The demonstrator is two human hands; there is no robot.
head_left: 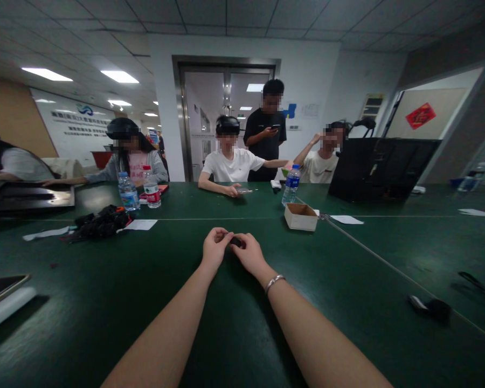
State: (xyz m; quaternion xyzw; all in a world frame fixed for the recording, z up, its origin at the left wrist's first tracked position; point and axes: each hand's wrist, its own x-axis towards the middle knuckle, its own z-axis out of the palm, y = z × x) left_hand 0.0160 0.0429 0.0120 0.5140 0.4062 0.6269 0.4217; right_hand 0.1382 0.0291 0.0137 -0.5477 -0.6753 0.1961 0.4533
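Observation:
Both of my arms reach forward over the dark green table [145, 302]. My left hand [215, 247] and my right hand [248, 252] meet at the middle of the table, fingers curled and pinched together. Between the fingertips sits a small dark object [236, 241], too small to name. A silver bracelet [275, 281] circles my right wrist. Both hands rest on or just above the tabletop.
A small open cardboard box [301, 216] stands beyond my right hand, a water bottle [291, 185] behind it. Two bottles [128, 192] and a black bundle [103, 221] lie at the left. A phone [2, 288] lies near left, a black case [382, 168] far right. Several people sit opposite.

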